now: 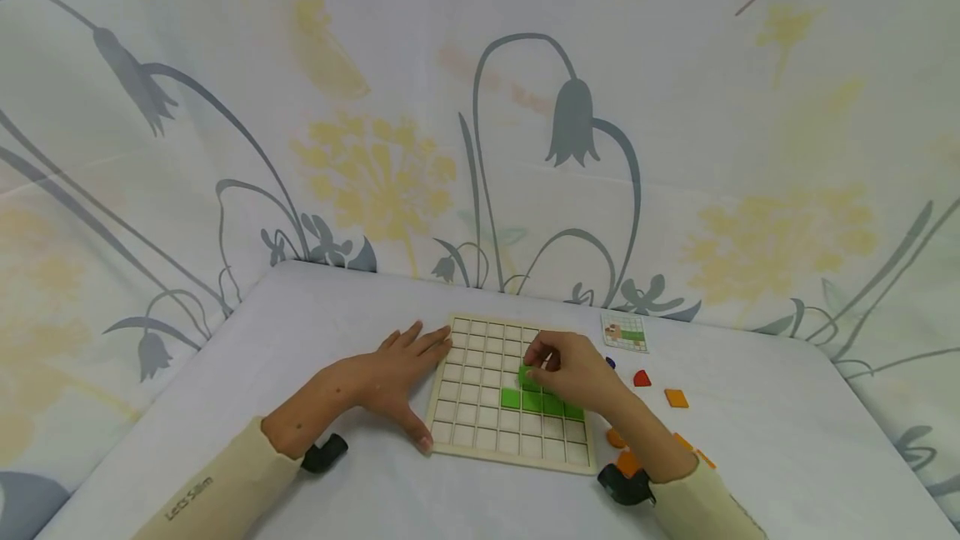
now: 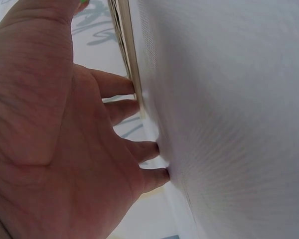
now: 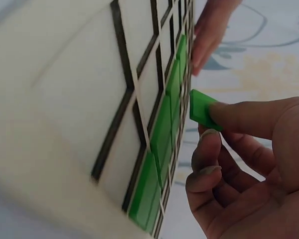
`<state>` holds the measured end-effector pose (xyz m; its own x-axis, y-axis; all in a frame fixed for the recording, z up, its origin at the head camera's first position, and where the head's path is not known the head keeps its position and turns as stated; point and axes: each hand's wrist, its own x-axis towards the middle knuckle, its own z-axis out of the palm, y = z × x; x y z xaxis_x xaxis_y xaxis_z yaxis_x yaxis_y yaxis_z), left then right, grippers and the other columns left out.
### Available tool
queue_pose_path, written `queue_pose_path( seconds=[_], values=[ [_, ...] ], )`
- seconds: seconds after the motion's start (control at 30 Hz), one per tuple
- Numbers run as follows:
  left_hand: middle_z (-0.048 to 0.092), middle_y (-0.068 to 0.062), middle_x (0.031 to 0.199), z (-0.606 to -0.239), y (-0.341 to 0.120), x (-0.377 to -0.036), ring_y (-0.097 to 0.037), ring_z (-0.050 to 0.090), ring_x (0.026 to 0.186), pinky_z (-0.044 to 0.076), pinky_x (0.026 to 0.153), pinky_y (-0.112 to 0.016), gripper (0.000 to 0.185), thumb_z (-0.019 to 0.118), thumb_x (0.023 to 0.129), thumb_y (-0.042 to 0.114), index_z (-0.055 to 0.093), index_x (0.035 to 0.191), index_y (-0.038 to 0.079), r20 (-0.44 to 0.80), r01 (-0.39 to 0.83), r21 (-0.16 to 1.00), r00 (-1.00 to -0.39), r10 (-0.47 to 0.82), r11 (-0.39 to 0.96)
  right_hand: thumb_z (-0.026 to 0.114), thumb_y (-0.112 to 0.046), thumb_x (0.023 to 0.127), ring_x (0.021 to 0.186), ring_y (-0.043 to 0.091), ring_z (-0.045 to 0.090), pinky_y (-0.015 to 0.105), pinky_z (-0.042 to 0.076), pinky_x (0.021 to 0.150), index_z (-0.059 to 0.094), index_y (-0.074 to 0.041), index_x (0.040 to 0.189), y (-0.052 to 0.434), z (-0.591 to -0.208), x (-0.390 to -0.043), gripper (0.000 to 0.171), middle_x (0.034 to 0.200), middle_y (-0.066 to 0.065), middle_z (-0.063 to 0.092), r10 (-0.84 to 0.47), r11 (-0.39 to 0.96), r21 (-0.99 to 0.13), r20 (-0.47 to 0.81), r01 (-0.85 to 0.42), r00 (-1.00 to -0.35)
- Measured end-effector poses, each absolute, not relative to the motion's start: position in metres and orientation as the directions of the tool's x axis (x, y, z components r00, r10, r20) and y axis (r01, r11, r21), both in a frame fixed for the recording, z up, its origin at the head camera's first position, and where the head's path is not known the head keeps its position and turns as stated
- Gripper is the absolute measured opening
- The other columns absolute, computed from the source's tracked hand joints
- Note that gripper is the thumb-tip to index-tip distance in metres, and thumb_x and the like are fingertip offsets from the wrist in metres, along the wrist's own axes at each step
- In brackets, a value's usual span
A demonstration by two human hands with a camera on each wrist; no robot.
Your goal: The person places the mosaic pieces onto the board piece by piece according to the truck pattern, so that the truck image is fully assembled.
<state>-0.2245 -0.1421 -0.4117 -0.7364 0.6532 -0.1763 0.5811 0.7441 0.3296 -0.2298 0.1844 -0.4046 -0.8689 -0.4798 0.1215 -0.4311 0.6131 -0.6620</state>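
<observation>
A wooden grid board (image 1: 517, 462) lies on the white cloth in front of me. My left hand (image 1: 393, 373) rests spread beside it, fingertips and thumb at the board's left edge; the left wrist view shows straight fingers (image 2: 117, 84) touching the rim and cloth. Between thumb and fingers my right hand (image 1: 579, 369) pinches a green square tile (image 3: 201, 107), held over the right half of the board. Below it, a row of green tiles (image 1: 531, 402) sits in the grid cells, partly covered by the right hand in the head view.
A small printed picture card (image 1: 624, 332) lies behind the board's right side. Right of the board are a red piece (image 1: 642, 378), an orange square (image 1: 677, 398) and more orange pieces (image 1: 627, 463) near the right forearm. A patterned curtain (image 1: 480, 107) hangs behind the table.
</observation>
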Motion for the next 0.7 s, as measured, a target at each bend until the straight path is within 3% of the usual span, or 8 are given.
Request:
queue_pose_path(
  seconds=[0.37,0.7],
  values=[
    [0.006,-0.011,0.179,-0.410,-0.142,-0.224,-0.049,0.001,0.162,0.011,0.128,-0.067,0.142,0.088,0.068,0.076,0.019,0.170,0.007,-0.181,0.582,0.332,-0.733,0.655,0.743,0.079,-0.006,0.093,0.069,0.011,0.057,0.028,0.050,0.065,0.075,-0.012,0.093,0.162,-0.414,-0.234,0.007,0.086,-0.006,0.068,-0.477,0.643,-0.635,0.107,-0.429,-0.873],
    [0.006,-0.013,0.179,-0.410,-0.143,-0.224,-0.051,0.000,0.161,0.011,0.127,-0.068,0.141,0.089,0.069,0.074,0.018,0.170,0.006,-0.177,0.590,0.335,-0.726,0.664,0.734,0.074,-0.007,0.099,0.067,0.009,0.054,0.027,0.048,0.062,0.081,-0.009,0.108,0.175,-0.406,-0.219,0.012,0.106,0.001,0.069,-0.441,0.667,-0.607,0.147,-0.432,-0.886]
  ],
)
